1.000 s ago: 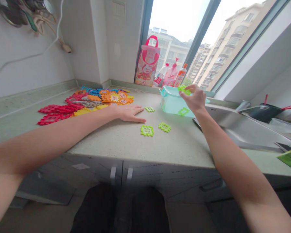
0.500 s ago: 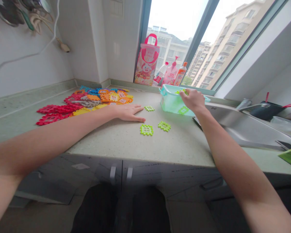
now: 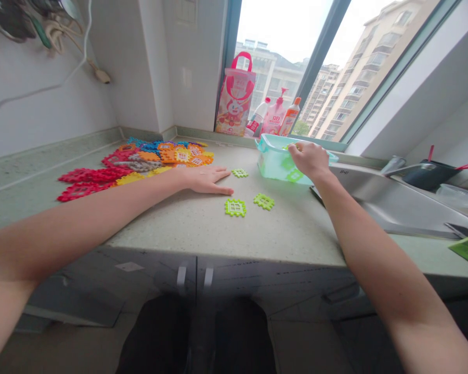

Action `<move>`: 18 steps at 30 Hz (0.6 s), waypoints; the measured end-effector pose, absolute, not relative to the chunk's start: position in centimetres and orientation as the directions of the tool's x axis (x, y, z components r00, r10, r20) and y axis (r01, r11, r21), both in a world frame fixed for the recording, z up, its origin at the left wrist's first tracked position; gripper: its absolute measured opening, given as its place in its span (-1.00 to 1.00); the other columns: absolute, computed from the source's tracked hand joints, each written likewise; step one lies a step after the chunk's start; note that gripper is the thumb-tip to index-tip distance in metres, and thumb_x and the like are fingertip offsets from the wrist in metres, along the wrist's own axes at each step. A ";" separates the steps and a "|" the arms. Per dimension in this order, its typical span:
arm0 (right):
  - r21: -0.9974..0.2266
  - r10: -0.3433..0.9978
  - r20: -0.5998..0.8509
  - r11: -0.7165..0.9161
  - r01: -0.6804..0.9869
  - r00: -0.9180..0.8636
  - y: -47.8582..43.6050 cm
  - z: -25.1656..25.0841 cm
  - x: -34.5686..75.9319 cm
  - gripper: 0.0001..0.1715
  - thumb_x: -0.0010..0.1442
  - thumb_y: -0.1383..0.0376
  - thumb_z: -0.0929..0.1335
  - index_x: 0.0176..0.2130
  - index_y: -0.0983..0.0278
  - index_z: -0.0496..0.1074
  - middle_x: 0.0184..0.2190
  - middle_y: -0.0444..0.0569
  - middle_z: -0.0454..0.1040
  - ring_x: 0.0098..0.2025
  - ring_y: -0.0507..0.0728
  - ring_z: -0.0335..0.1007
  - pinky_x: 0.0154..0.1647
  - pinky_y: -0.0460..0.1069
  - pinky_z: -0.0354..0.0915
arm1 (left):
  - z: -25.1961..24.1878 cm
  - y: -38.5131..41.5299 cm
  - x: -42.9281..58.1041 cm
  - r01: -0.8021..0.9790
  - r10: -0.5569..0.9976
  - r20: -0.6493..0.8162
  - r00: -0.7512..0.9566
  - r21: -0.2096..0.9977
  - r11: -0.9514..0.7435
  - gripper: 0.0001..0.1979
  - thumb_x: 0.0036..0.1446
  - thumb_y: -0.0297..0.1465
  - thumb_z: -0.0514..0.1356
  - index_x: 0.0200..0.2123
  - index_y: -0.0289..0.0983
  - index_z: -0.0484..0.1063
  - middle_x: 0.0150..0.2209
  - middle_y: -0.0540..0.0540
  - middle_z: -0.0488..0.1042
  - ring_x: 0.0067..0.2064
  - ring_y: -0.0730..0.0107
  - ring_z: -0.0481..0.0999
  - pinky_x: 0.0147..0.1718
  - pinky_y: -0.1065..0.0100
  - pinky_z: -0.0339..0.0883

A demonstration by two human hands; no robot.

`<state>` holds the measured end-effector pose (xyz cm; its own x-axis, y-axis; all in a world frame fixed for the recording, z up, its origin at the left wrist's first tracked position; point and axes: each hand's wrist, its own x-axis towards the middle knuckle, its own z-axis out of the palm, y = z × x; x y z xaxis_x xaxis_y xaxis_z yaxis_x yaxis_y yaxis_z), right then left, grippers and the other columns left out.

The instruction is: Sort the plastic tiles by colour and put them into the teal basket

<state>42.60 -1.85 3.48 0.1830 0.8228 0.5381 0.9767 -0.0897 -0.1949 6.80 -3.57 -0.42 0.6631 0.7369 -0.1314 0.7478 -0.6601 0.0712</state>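
Observation:
My left hand [image 3: 208, 180] lies flat on the counter, fingers spread and holding nothing. Just past its fingertips is a green notched building piece [image 3: 239, 173]. Two more green pieces, one with a window pattern [image 3: 235, 208] and another [image 3: 264, 201], lie nearer the front. Over the rim of a clear turquoise plastic box [image 3: 265, 158], my right hand [image 3: 309, 158] is closed with its fingers pinched. Bits of green show at its fingertips, mostly hidden by hand and box wall. Through the wall a green piece [image 3: 295, 175] is visible inside the box.
Behind my left forearm spreads a pile of red, yellow, orange, grey and blue pieces [image 3: 181, 154]. A steel sink [image 3: 382, 200] is on the right. A pink gift bag [image 3: 234, 106] and several bottles [image 3: 274, 118] stand by the window.
The green at my right fingertips has dropped lower, from above the rim to behind the box wall. My left hand and the pieces on the counter stay put.

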 end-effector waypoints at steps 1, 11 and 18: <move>-0.200 0.822 0.538 -0.088 0.976 0.184 -1.9 3.5 42.6 -0.40 0.41 -0.09 0.22 -0.11 0.19 0.69 -0.10 0.30 0.69 0.04 0.57 0.59 0.05 0.31 0.39 | -0.4 -3.6 6.8 0.746 0.735 -0.132 0.665 0.070 -0.663 0.29 0.23 0.52 -0.15 0.70 -0.29 -0.06 0.70 -0.24 -0.16 0.69 0.00 -0.09 0.62 0.12 -0.21; -0.210 0.815 0.555 -0.057 0.976 0.167 -1.4 3.1 42.9 -0.43 0.44 -0.08 0.23 -0.17 0.19 0.67 -0.16 0.25 0.68 0.02 0.52 0.58 0.06 0.30 0.38 | -0.5 -3.4 6.8 0.743 0.733 -0.127 0.669 0.077 -0.665 0.28 0.22 0.52 -0.15 0.71 -0.22 -0.07 0.70 -0.18 -0.14 0.69 -0.03 -0.08 0.63 0.09 -0.20; -0.213 0.831 0.529 -0.065 0.975 0.171 -1.6 3.2 42.8 -0.43 0.46 -0.06 0.22 -0.16 0.21 0.67 -0.11 0.31 0.69 0.06 0.56 0.58 0.11 0.33 0.38 | -0.5 -3.5 6.7 0.743 0.732 -0.126 0.669 0.081 -0.665 0.30 0.23 0.52 -0.14 0.70 -0.29 -0.06 0.70 -0.23 -0.13 0.69 -0.07 -0.08 0.63 0.11 -0.21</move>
<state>42.85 -1.56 3.19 0.1706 0.8315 0.5288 0.9749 -0.0646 -0.2129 6.75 -3.48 -0.46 0.6692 0.7323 -0.1261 0.7427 -0.6648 0.0805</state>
